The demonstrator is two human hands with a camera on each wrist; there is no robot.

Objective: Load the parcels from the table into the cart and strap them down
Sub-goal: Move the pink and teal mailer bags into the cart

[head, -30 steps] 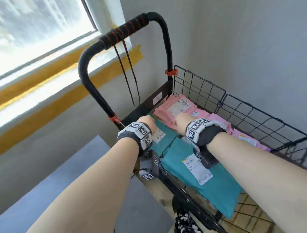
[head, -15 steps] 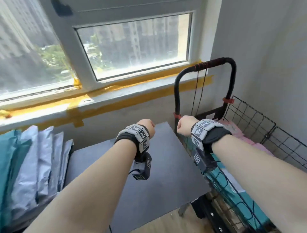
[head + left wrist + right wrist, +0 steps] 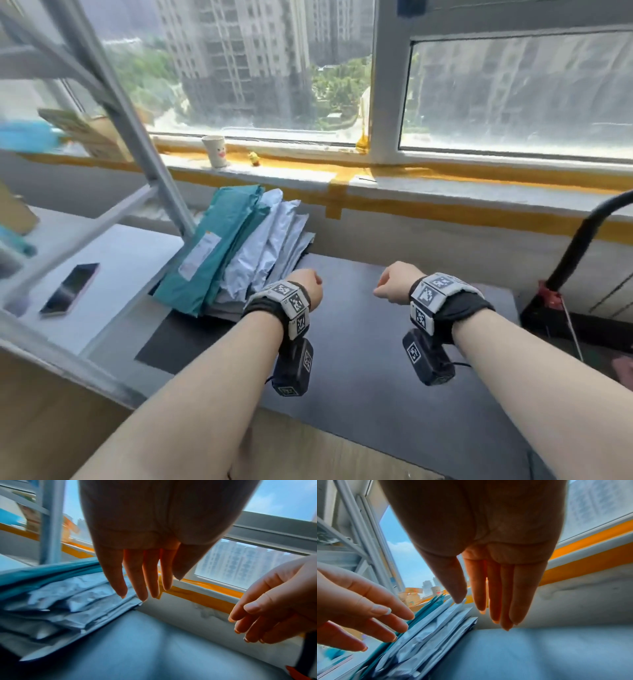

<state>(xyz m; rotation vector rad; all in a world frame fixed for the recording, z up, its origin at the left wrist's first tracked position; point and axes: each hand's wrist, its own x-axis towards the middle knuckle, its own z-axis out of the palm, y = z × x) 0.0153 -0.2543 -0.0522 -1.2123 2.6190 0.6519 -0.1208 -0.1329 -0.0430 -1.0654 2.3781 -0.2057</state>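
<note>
A slanted stack of parcels lies on the dark grey table [image 3: 359, 342] at its left end: a teal parcel [image 3: 219, 246] with a white label on top, several pale blue-grey parcels [image 3: 274, 246] fanned out to its right. My left hand [image 3: 308, 286] hovers just right of the stack's near edge, fingers straight and empty [image 3: 137, 582]. My right hand [image 3: 394, 284] hangs over the middle of the table, fingers extended and empty [image 3: 498, 601]. The cart's black handle [image 3: 582, 246] with a red clamp shows at the far right; its basket is out of view.
A white table [image 3: 113, 274] to the left holds a phone [image 3: 70, 289]. A white metal frame [image 3: 144, 161] slants over it. The window sill carries a paper cup [image 3: 215, 150] and a small yellow duck [image 3: 254, 158]. Wooden floor shows below the table's front edge.
My view swung left from the loaded cart to the table and parcel stack. Both empty hands moved from above the cart's parcels to above the table, the left one close to the stack.
</note>
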